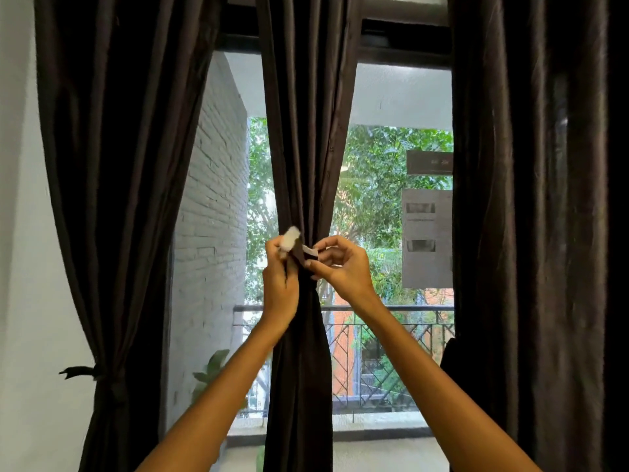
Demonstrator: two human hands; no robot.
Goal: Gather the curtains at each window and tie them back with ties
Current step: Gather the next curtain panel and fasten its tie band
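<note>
A dark brown middle curtain [303, 131] hangs in front of the window, gathered into a narrow waist at hand height. A dark tie [308, 253] with white fastening patches wraps that waist. My left hand [280, 267] pinches one end of the tie, its white patch sticking up. My right hand [340, 264] pinches the other end from the right. The two ends meet in front of the curtain. The left curtain [115, 165] is gathered low and bound by a dark tie [85, 372]. The right curtain [537, 199] hangs loose.
A white wall [20, 233] borders the left curtain. Behind the glass are a grey brick wall [214, 206], a balcony railing [391, 311] and trees. A leafy plant [211, 369] stands low behind the pane, left of the middle curtain.
</note>
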